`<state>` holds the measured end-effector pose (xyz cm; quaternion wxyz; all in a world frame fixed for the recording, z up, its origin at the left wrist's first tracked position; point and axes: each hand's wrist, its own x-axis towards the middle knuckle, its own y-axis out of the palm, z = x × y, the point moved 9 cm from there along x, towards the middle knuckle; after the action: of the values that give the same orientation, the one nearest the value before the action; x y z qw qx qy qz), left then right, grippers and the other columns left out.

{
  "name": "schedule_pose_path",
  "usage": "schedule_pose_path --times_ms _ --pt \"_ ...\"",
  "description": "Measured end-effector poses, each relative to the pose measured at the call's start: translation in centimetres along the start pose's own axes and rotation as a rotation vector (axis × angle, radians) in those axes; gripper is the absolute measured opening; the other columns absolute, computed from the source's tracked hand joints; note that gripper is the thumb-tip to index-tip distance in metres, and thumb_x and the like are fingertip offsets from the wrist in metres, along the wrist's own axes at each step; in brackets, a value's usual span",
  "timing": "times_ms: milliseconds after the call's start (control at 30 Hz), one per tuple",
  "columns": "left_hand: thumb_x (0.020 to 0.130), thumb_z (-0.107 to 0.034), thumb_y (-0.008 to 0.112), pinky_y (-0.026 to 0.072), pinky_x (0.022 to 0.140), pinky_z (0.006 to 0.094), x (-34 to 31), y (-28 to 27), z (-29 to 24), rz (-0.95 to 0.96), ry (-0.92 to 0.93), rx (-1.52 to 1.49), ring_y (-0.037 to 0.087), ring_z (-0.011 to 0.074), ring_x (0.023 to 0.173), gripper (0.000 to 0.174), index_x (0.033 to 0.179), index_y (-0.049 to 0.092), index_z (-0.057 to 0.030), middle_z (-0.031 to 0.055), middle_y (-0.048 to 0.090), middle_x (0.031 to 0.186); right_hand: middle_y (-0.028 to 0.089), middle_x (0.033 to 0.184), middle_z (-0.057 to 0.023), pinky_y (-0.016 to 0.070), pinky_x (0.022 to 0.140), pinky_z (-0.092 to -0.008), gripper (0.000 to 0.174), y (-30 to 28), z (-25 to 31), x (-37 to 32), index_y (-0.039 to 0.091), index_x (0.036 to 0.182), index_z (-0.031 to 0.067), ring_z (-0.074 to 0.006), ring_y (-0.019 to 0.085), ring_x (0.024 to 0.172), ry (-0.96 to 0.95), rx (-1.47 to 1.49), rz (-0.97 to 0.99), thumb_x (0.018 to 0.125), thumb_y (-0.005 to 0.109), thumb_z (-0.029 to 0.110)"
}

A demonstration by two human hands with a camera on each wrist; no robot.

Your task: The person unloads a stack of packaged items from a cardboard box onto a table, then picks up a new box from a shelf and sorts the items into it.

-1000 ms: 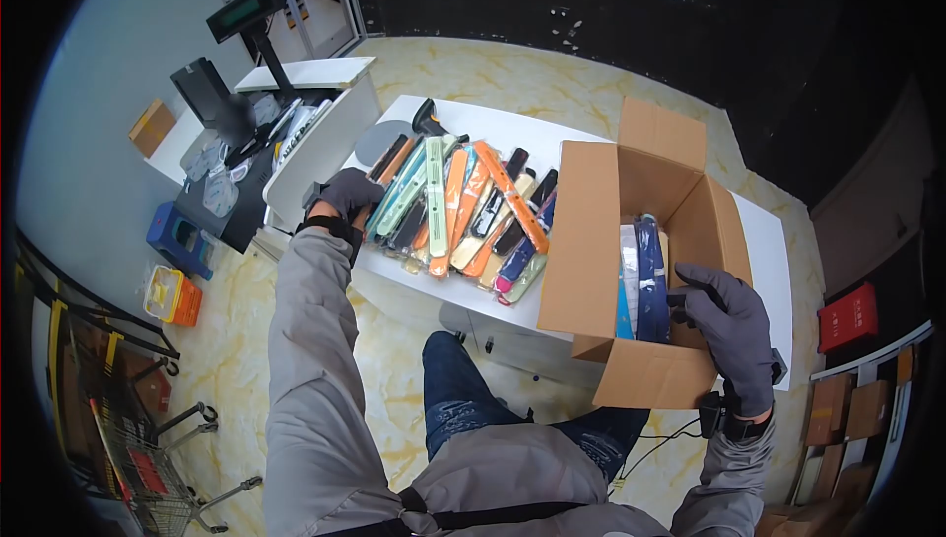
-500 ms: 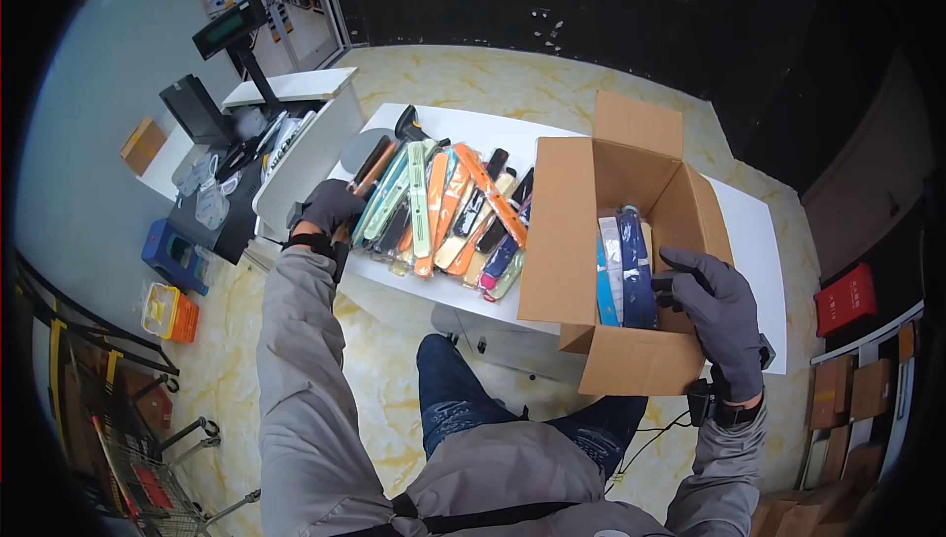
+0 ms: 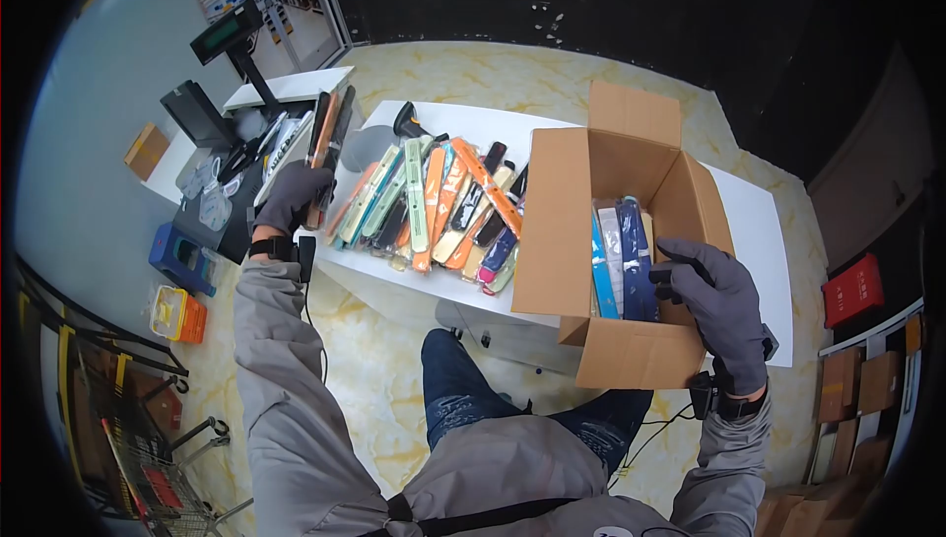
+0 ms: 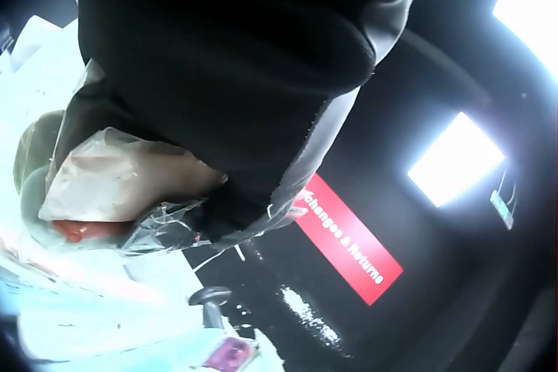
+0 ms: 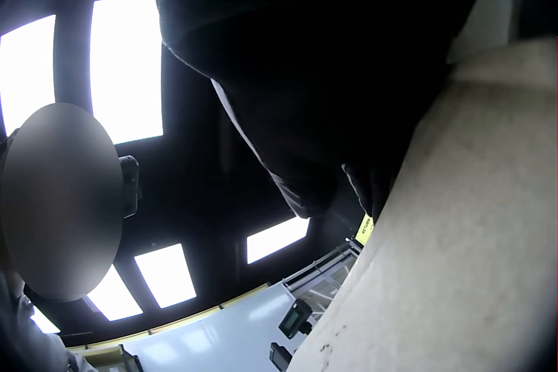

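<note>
In the head view the gloved left hand (image 3: pixel 294 194) grips a few long wrapped items (image 3: pixel 327 138), black and orange-brown, held upright off the table's left end. The left wrist view shows the dark glove (image 4: pixel 218 67) around clear-wrapped pieces (image 4: pixel 131 184). A heap of wrapped items (image 3: pixel 419 192) in green, orange, cream and black lies beside that hand. My right hand (image 3: pixel 721 305), its fingers bent with nothing visible in them, is over the right side of the open carton (image 3: pixel 554 232). Blue and white packets (image 3: pixel 636 261) stand inside the carton.
A black scanner (image 3: pixel 406 121) and a grey disc (image 3: pixel 367 148) are at the white table's back left. Left of it stands a counter with a display (image 3: pixel 227 33). The carton's front flap (image 3: pixel 636 355) hangs outward. A red box (image 3: pixel 853 291) is at the far right.
The left hand has moved left and lifted a few wrapped items from the heap's left edge. The right hand has stayed by the carton with little change in its fingers.
</note>
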<state>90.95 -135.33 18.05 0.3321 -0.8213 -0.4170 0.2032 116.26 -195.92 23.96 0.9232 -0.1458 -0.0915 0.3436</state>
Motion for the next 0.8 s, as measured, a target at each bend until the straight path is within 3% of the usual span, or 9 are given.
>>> schedule_pose_path --times_ms 67,100,167,200,267,467,533,633,800 --pt "0.093 -0.028 0.076 0.0591 0.083 0.0361 -0.4 0.5 -1.1 0.124 0.018 -0.348 0.079 0.0250 0.089 0.036 0.110 0.081 0.0036 0.0156 0.082 0.100 0.080 0.115 -0.0122 0.0618 0.089 -0.0304 0.035 0.1 0.1 0.0 0.070 0.139 -0.0015 -0.0171 0.077 0.100 -0.004 0.006 0.005 0.109 0.063 0.015" --pt "0.093 -0.028 0.076 0.0591 0.083 0.0361 -0.8 0.5 -1.8 0.126 0.020 -0.345 0.079 0.0250 0.089 0.036 0.110 0.081 0.0036 0.0156 0.082 0.100 0.080 0.115 -0.0121 0.0618 0.089 -0.0303 0.035 0.1 0.2 0.0 0.070 0.139 -0.0015 -0.0171 0.077 0.100 -0.009 0.008 0.009 0.109 0.063 0.015" --pt "0.101 -0.024 0.072 0.0598 0.090 0.0327 -2.8 1.6 -7.1 0.272 0.320 -0.610 0.078 0.0211 0.097 0.037 0.121 0.075 0.0070 0.0155 0.080 0.112 0.080 0.115 -0.0121 0.0617 0.089 -0.0301 0.035 0.1 0.5 0.0 0.070 0.139 -0.0014 -0.0170 0.077 0.100 -0.008 0.012 0.003 0.109 0.063 0.015" --pt "0.101 -0.024 0.072 0.0598 0.090 0.0327 -3.7 2.3 -8.6 0.284 0.324 -0.609 0.078 0.0211 0.097 0.037 0.121 0.075 0.0070 0.0155 0.080 0.112 0.080 0.116 -0.0121 0.0618 0.089 -0.0303 0.036 0.2 0.9 0.0 0.070 0.139 -0.0016 -0.0170 0.077 0.100 -0.013 -0.019 0.019 0.109 0.063 0.015" --pt "0.104 -0.023 0.071 0.0617 0.096 0.0337 -7.1 3.9 -14.4 0.372 0.362 -0.980 0.079 0.0232 0.101 0.041 0.127 0.070 0.0110 0.0187 0.079 0.118 0.080 0.116 -0.0121 0.0619 0.089 -0.0306 0.036 0.2 1.6 0.0 0.070 0.140 -0.0019 -0.0169 0.077 0.100 -0.019 -0.085 0.041 0.109 0.063 0.016" --pt "0.105 -0.017 0.068 0.0642 0.093 0.0341 -16.2 12.3 -28.4 0.787 0.313 -1.122 0.079 0.0234 0.100 0.037 0.131 0.068 0.0098 0.0177 0.079 0.118 0.080 0.116 -0.0115 0.0620 0.089 -0.0306 0.037 0.1 2.1 0.3 0.070 0.141 -0.0024 -0.0163 0.077 0.100 0.027 -0.084 0.052 0.109 0.063 0.016" --pt "0.105 -0.015 0.068 0.0649 0.089 0.0334 -17.5 15.0 -30.2 0.915 0.289 -1.168 0.079 0.0232 0.098 0.035 0.130 0.069 0.0096 0.0175 0.079 0.116 0.080 0.115 -0.0111 0.0618 0.088 -0.0302 0.038 1.1 2.7 1.0 0.070 0.141 -0.0024 -0.0158 0.077 0.098 0.083 0.068 0.072 0.109 0.062 0.017" --pt "0.103 -0.012 0.069 0.0652 0.081 0.0318 -18.3 19.9 -30.6 1.045 0.097 -1.207 0.079 0.0214 0.094 0.032 0.127 0.070 0.0094 0.0165 0.079 0.113 0.080 0.113 -0.0105 0.0614 0.085 -0.0297 0.039 1.4 3.9 2.2 0.070 0.141 -0.0019 -0.0154 0.076 0.096 0.119 0.144 0.008 0.110 0.061 0.020" --pt "0.100 -0.012 0.074 0.0644 0.078 0.0310 -20.0 19.8 -30.5 1.137 0.056 -1.208 0.078 0.0209 0.090 0.032 0.124 0.071 0.0088 0.0143 0.078 0.109 0.079 0.107 -0.0090 0.0598 0.081 -0.0281 0.041 3.8 7.9 4.0 0.073 0.133 -0.0017 -0.0141 0.075 0.091 0.100 0.052 -0.121 0.110 0.063 0.030"
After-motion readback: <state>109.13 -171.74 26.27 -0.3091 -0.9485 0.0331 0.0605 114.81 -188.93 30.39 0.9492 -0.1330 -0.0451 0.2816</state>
